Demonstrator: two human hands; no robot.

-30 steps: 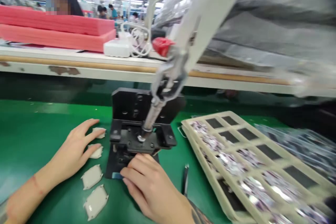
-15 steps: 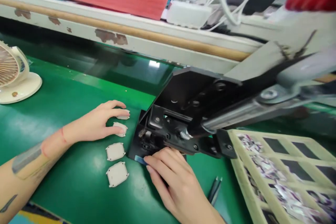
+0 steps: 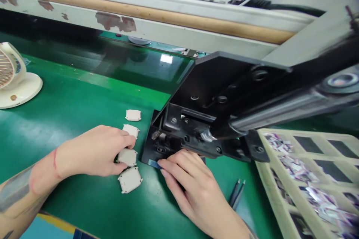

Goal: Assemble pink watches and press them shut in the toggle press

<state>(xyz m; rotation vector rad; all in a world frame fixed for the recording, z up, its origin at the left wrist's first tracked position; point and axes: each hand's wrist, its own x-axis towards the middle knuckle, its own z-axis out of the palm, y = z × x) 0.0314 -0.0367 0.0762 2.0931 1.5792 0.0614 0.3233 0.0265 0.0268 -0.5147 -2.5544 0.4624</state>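
While the left hand [image 3: 99, 151] pinches a pale plate [image 3: 127, 157] by opposite edges, thumb against forefinger, perhaps to keep its flat face untouched, I cannot tell whether it is lifted off the tabletop [image 3: 84, 201]. With it, in a loose column left of centre, lie the top plate [image 3: 133, 115], the second plate [image 3: 131, 130] and the lowest plate [image 3: 130, 180], probably lined up for easy reach; all look matt, off-white and roughly rectangular, with small lugs at the corners. Low in the centre, the right hand [image 3: 193, 185] has its fingers pressed together at the front of the black fixture [image 3: 193, 114], beside a blue strip [image 3: 154, 164], seemingly to steady something; what they hold, if anything, is hidden. Smooth, screw-studded surfaces shape the fixture, and a shiny rod [image 3: 275, 114] slants from it toward the right edge. Dark, pointed tweezers [image 3: 238, 194] lie near the right hand; a cream tray [image 3: 324, 146] holds glinting parts at lower right.
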